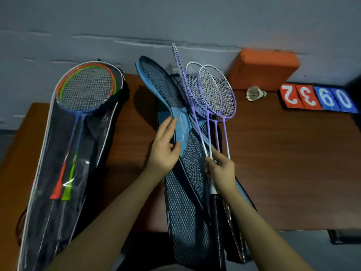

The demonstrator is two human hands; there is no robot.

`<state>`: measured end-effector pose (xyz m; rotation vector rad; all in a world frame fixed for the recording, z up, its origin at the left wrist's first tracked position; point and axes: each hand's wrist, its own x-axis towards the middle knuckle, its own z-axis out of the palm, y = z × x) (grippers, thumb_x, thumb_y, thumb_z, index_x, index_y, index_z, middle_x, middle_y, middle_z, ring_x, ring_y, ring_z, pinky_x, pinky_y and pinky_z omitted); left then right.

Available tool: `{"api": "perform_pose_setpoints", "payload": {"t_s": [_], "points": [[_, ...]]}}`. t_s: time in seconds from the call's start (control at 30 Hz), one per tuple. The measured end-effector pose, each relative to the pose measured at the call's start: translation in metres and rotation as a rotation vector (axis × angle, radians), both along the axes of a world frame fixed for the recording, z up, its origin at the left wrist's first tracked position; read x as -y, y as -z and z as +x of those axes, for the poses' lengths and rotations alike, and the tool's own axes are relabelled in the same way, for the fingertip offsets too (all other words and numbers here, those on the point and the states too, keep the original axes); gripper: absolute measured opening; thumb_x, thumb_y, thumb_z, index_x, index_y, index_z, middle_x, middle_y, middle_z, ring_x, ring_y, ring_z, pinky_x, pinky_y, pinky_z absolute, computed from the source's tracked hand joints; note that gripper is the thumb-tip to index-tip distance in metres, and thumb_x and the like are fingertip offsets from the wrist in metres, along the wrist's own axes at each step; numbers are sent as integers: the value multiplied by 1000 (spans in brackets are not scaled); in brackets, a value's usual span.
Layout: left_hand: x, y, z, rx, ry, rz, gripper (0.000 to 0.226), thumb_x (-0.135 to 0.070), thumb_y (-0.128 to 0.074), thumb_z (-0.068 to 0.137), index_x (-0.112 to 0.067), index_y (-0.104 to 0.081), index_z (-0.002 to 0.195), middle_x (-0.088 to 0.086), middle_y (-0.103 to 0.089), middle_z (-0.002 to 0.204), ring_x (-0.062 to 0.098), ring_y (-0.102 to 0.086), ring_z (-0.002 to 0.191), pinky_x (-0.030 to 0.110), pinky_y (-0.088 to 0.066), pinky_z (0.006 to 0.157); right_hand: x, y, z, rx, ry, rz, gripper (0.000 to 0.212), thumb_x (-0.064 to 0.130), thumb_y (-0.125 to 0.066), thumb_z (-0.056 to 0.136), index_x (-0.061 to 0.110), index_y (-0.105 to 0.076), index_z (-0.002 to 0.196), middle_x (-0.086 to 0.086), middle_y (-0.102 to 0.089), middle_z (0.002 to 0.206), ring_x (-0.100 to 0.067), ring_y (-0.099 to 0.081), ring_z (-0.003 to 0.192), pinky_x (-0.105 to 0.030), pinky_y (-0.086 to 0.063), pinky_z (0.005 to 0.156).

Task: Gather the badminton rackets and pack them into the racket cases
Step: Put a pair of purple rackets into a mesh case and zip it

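Several purple-and-white rackets [215,90] fan upward from my right hand [221,170], which grips their thin shafts just above the handles. They hover over a blue mesh racket case [183,192] lying open in the middle of the table. My left hand [166,145] holds the case's lifted blue flap, thumb on its pale blue panel. At the left lies a second case [48,173], dark with a clear window and white trim, open at the top. Inside it lie rackets with red, green and blue frames [88,87].
The brown wooden table [293,163] ends at a near edge on the right. At the back right stand an orange block [263,67], a white shuttlecock [255,93] and a flip scoreboard [318,98] with red and blue number cards. A grey wall rises behind.
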<state>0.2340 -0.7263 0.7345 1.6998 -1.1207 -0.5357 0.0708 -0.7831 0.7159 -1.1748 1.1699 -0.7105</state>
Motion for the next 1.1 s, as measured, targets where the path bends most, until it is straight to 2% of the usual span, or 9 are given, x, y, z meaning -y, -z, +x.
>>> {"api": "perform_pose_setpoints", "payload": {"t_s": [0.13, 0.3, 0.43, 0.63, 0.7, 0.8, 0.9, 0.97, 1.1], "points": [[-9, 0, 27, 6, -55, -7, 65, 5, -56, 85, -15, -32, 142, -13, -26, 140, -2, -46, 71, 35, -49, 55, 0, 0, 6, -12, -80, -47, 40, -2, -54, 89, 23, -61, 120, -4, -49, 52, -12, -40, 45, -23, -33, 43], [-18, -11, 55, 50, -62, 62, 63, 7, -54, 86, -15, -34, 141, -2, -27, 147, 2, -50, 103, 14, -43, 55, 3, -6, 19, -59, -180, -149, 40, 2, -56, 90, 20, -55, 126, 4, -57, 55, -4, -46, 43, -19, -38, 44], [-29, -20, 69, 22, -60, 61, 63, 6, -54, 87, -16, -33, 142, -11, -25, 142, -22, -44, 100, 13, -42, 55, 6, 2, 29, -170, -221, -234, 40, 8, -59, 89, 20, -57, 126, 5, -63, 81, -1, -51, 60, -22, -43, 62], [-46, -24, 90, -13, -102, 73, 61, 5, -53, 88, -14, -32, 142, -14, -23, 138, -31, -41, 83, 11, -42, 58, -7, 2, 50, -198, -233, -264, 39, 5, -57, 90, 6, -54, 128, -4, -61, 118, -14, -57, 106, -31, -44, 96], [-51, -12, 99, 21, -146, 123, 61, 4, -54, 87, -12, -32, 142, -8, -24, 142, -21, -47, 99, 6, -42, 61, -13, 3, 54, -215, -233, -303, 39, 5, -56, 90, 5, -53, 129, -1, -58, 120, -14, -53, 116, -29, -39, 102], [-54, 10, 107, 65, -200, 201, 63, -1, -57, 87, -9, -28, 143, 6, -21, 151, 22, -46, 123, 3, -44, 71, -16, 3, 56, -259, -226, -360, 39, 6, -56, 91, 5, -52, 129, 0, -59, 106, -14, -54, 101, -28, -43, 92], [-56, 30, 111, 236, -191, 408, 67, -20, -59, 88, -9, -25, 144, 12, -17, 153, 35, -30, 132, 34, -32, 107, -14, 3, 51, -323, -215, -410, 40, 7, -57, 91, 7, -52, 130, 0, -58, 98, -14, -55, 90, -19, -42, 80], [-58, 37, 108, 404, -190, 510, 66, -33, -57, 87, -6, -30, 142, 21, -18, 151, 41, -24, 133, 48, -25, 108, -10, 2, 44, -347, -201, -442, 40, 5, -58, 90, 7, -53, 129, 0, -58, 95, -13, -56, 90, -11, -40, 78], [-53, 44, 84, 552, -81, 457, 60, -45, -42, 79, -3, -57, 119, 30, -41, 135, 49, -45, 115, 58, -39, 91, 3, -2, 27, -371, -168, -467, 41, 2, -61, 86, 8, -56, 126, 0, -62, 95, 4, -56, 82, -15, -42, 81]]}}
